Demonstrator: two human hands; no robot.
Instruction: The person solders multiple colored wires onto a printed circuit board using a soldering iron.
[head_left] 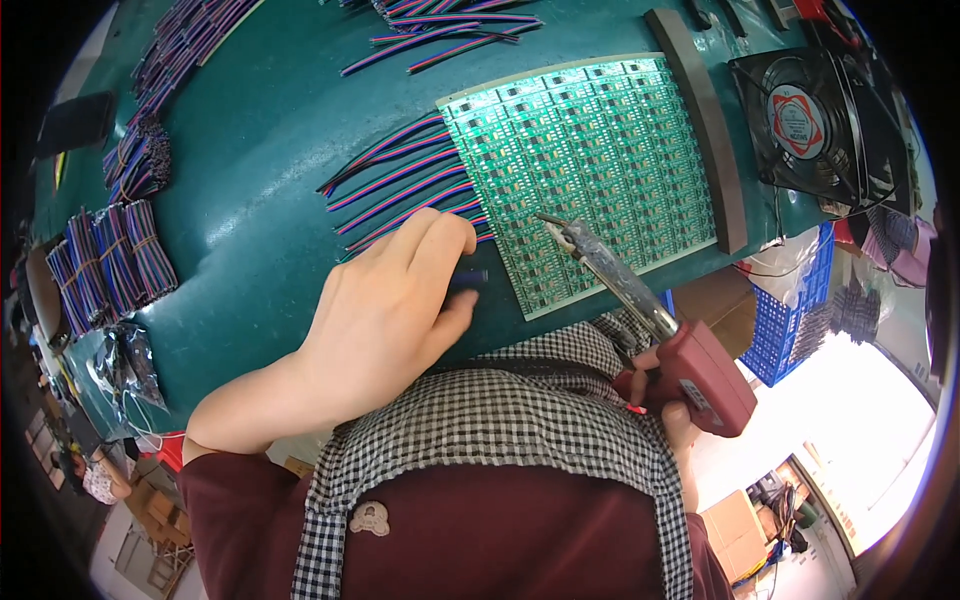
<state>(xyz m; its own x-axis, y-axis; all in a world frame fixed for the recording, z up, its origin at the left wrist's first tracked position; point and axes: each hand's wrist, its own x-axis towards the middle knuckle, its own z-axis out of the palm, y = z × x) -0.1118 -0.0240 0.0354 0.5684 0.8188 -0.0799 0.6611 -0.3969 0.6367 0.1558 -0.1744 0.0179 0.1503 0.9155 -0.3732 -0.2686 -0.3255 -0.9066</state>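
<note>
A green panel of many small circuit boards [600,170] lies on the bench. Several striped ribbon wires [400,195] reach out from its left edge. My left hand [395,305] is closed at the panel's lower left, over the lowest wires. Between its thumb and curled fingers a short dark-blue wire end [470,277] sticks out; the rest of that wire is hidden by the hand. My right hand [675,400] grips a dark red soldering gun [705,380], its metal barrel slanting up and left. The tip is over the left part of the panel.
A dark bar [700,130] lies along the panel's right edge, with a black fan [800,125] beyond it. Tied wire bundles [115,260] and a clear plastic bag [128,365] sit at the left. Loose wires [450,40] lie at the back. A blue crate [785,320] stands lower right.
</note>
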